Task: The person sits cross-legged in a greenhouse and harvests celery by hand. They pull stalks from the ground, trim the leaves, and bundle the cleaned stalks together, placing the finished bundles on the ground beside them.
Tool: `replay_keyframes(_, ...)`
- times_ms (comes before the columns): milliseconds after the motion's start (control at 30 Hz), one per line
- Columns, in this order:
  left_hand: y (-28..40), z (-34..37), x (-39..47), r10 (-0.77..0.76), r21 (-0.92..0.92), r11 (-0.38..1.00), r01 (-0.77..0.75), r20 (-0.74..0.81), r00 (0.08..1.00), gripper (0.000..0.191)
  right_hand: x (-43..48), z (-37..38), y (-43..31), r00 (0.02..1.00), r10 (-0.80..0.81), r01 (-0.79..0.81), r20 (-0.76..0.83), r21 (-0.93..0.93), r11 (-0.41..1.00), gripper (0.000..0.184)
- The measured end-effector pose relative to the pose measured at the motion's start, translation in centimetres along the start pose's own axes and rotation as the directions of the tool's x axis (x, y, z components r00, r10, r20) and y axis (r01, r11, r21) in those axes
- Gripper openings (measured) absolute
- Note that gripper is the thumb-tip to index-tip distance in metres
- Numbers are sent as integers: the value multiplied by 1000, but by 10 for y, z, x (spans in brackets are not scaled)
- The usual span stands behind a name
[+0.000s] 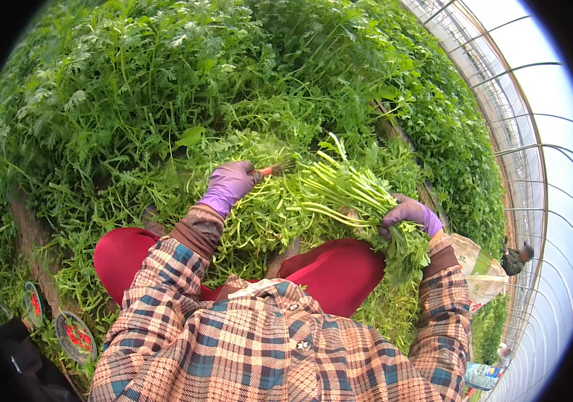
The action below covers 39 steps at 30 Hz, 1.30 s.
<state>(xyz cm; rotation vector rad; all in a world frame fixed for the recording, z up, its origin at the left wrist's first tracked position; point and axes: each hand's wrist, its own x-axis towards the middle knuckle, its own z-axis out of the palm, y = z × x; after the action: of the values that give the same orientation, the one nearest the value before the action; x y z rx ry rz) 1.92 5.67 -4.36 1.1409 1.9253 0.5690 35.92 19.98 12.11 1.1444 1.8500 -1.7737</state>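
My left hand [233,182], in a purple glove, grips a small tool with a red handle [268,171]. The tool's dark far end is blurred, so its exact kind is unclear. My right hand [409,216], also gloved in purple, is closed around a bunch of leafy greens [354,186]. The bunch's pale stem ends fan out to the left towards the tool, apart from it. Its leaves hang below my right hand, over my red-trousered knee [339,276]. Loose stems and leaves [261,216] cover the ground between my hands.
Tall feathery-leaved plants [165,65] stand ahead. Two round dishes [76,336] holding red pieces lie at the lower left. A white woven sack [480,281] is beside my right arm. Beyond it, a person [517,259] is near the greenhouse's plastic wall [558,196].
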Motion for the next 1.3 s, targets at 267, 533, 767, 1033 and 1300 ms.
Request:
replay_keyframes(267,6,-1,-15,250,-845,517,-135,-2,968,37,1,4,7,993,113,-119,39,394,912,44)
replay_keyframes(533,2,11,-7,234,-184,960,-212,109,966,50,24,26,-6,997,82,-80,17,-88,993,19)
replay_keyframes(767,-43,10,9,266,-271,932,-240,62,962,47,33,22,-12,983,110,-82,148,-186,979,11)
replay_keyframes(1033,-104,-10,33,-193,-768,639,50,-97,976,57,-20,19,-26,982,172,-167,-81,69,984,51)
replay_keyframes(1300,26,-11,-16,369,-804,555,-216,5,929,36,6,77,-56,902,-90,-385,-423,-880,277,32)
